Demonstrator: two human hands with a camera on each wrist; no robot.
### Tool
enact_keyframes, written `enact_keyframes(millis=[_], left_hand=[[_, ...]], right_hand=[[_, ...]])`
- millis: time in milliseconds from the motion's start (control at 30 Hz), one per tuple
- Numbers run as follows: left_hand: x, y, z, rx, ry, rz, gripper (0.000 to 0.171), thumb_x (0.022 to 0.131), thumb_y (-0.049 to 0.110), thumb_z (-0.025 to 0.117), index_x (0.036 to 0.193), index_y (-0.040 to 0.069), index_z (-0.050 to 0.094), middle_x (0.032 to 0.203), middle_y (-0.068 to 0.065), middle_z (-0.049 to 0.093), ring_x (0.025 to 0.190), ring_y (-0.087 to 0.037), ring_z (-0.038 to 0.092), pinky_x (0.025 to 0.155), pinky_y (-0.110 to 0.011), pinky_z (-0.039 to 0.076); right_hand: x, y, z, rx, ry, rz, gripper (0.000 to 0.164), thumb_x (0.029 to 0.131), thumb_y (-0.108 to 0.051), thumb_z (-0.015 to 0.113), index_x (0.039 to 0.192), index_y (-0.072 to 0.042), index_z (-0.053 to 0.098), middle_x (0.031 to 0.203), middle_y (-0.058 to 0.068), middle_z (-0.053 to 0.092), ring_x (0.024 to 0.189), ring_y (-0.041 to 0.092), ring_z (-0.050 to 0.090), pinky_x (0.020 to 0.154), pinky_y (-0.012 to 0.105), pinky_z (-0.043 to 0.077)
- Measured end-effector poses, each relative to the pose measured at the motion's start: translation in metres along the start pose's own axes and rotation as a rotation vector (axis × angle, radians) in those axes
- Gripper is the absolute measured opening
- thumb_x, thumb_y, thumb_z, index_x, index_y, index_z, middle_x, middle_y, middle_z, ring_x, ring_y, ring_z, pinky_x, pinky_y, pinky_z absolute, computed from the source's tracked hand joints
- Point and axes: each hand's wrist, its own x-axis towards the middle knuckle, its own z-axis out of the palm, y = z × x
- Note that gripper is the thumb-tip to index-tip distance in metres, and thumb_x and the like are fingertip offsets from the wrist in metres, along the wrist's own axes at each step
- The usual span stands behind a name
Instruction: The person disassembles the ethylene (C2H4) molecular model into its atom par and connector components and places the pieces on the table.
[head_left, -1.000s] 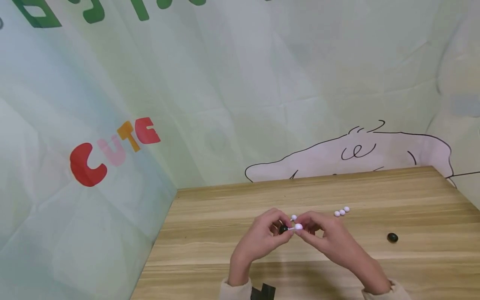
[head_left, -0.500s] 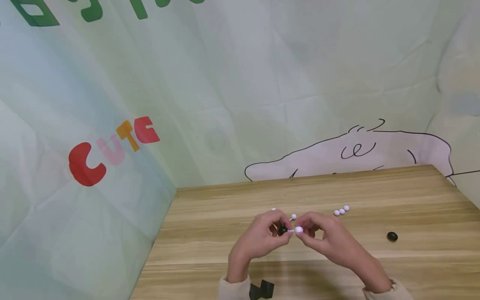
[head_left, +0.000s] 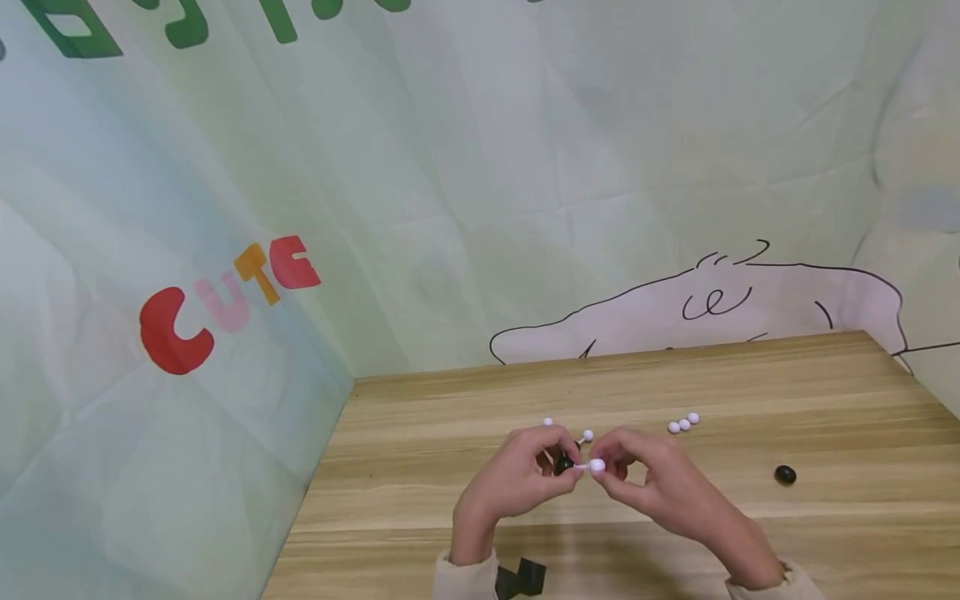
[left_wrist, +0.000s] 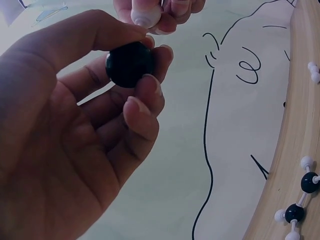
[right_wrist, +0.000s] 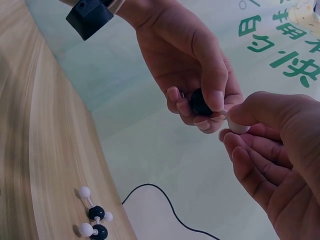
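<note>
My left hand (head_left: pixel 513 473) pinches a black molecular-model ball (left_wrist: pixel 129 65) between thumb and fingers. Facing it, my right hand (head_left: pixel 656 475) holds a white model ball (right_wrist: pixel 239 126) in its fingertips. A short white connector stick (head_left: pixel 582 467) spans the small gap between the two balls. Both hands are raised above the wooden table. Behind them lies a joined model of black and white balls (right_wrist: pixel 96 212), mostly hidden by my left hand in the head view. How deep the stick sits in the white ball is not visible.
Three small white balls (head_left: pixel 684 424) lie in a row on the table (head_left: pixel 840 392), beyond my right hand. A loose black ball (head_left: pixel 785 475) rests farther right. A printed cloth backdrop (head_left: pixel 450 208) rises behind the table's far edge.
Both hands have come slightly lower, toward me, with the black and white balls still held. Another white ball of the joined model now shows above my left hand.
</note>
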Motion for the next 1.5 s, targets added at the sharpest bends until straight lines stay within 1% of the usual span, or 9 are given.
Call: enact_keyframes(millis=[233,400,500,700,933,1133,1333,1500], left_hand=[[-0.0014,0.0012,-0.0020,-0.001,-0.019,-0.025,0.006,0.082,0.009,0.068,0.086,0.013,0.065,0.081,0.002,0.063,0.069,0.001,0.052,0.062,-0.017,0.047],[-0.0022,0.0023,-0.0034,-0.008,-0.034,-0.039,0.006,0.083,0.008,0.068,0.086,0.011,0.065,0.079,0.002,0.062,0.067,0.001,0.051,0.060,-0.016,0.046],[-0.0025,0.0029,-0.0042,-0.011,-0.039,-0.042,0.005,0.083,0.009,0.068,0.087,0.010,0.066,0.079,0.002,0.063,0.067,0.001,0.051,0.060,-0.017,0.046],[-0.0022,0.0038,-0.0051,-0.011,-0.050,-0.058,0.004,0.084,0.010,0.066,0.088,0.009,0.066,0.081,0.003,0.063,0.068,0.001,0.052,0.062,-0.017,0.048],[-0.0025,0.0019,-0.0054,-0.015,-0.063,-0.072,0.005,0.084,0.009,0.066,0.088,0.009,0.066,0.081,0.004,0.063,0.069,0.000,0.052,0.062,-0.017,0.048],[-0.0031,0.0022,-0.0059,-0.029,-0.074,-0.071,0.006,0.084,0.007,0.065,0.088,0.009,0.066,0.080,0.004,0.062,0.068,0.000,0.051,0.061,-0.017,0.047],[-0.0033,0.0027,-0.0062,-0.037,-0.089,-0.070,0.005,0.084,0.007,0.064,0.089,0.009,0.066,0.080,0.005,0.061,0.068,0.001,0.051,0.061,-0.016,0.047],[-0.0036,0.0017,-0.0073,-0.044,-0.100,-0.062,0.004,0.084,0.007,0.065,0.088,0.008,0.066,0.079,0.000,0.062,0.068,0.001,0.051,0.060,-0.015,0.045]], right_hand=[[-0.0001,-0.0022,0.0002,-0.014,-0.018,0.011,0.018,0.087,-0.008,0.070,0.095,-0.024,0.064,0.085,-0.014,0.063,0.072,0.000,0.055,0.061,0.020,0.049],[0.0001,-0.0014,-0.0002,-0.021,-0.031,-0.008,0.018,0.087,-0.009,0.070,0.095,-0.024,0.064,0.085,-0.015,0.063,0.072,-0.001,0.055,0.062,0.019,0.049],[0.0001,-0.0011,-0.0003,-0.020,-0.039,-0.003,0.019,0.087,-0.010,0.070,0.095,-0.025,0.064,0.085,-0.016,0.063,0.072,-0.001,0.055,0.063,0.018,0.049],[0.0000,-0.0022,-0.0006,-0.011,-0.038,0.000,0.019,0.087,-0.009,0.070,0.095,-0.025,0.064,0.085,-0.016,0.063,0.071,-0.001,0.055,0.062,0.019,0.049],[0.0001,-0.0022,0.0004,-0.012,-0.016,-0.035,0.022,0.085,-0.007,0.071,0.096,-0.024,0.064,0.084,-0.016,0.062,0.071,-0.001,0.054,0.061,0.019,0.048],[-0.0005,-0.0008,0.0014,-0.019,-0.024,-0.034,0.022,0.085,-0.007,0.071,0.095,-0.025,0.063,0.083,-0.017,0.061,0.070,-0.002,0.054,0.060,0.018,0.048],[-0.0012,0.0010,0.0026,-0.016,-0.035,-0.044,0.020,0.085,-0.006,0.070,0.094,-0.022,0.063,0.081,-0.016,0.061,0.069,-0.002,0.053,0.059,0.017,0.047],[-0.0017,0.0017,0.0039,-0.019,-0.043,-0.045,0.022,0.084,-0.004,0.070,0.093,-0.023,0.063,0.081,-0.015,0.060,0.070,-0.001,0.053,0.060,0.016,0.047]])
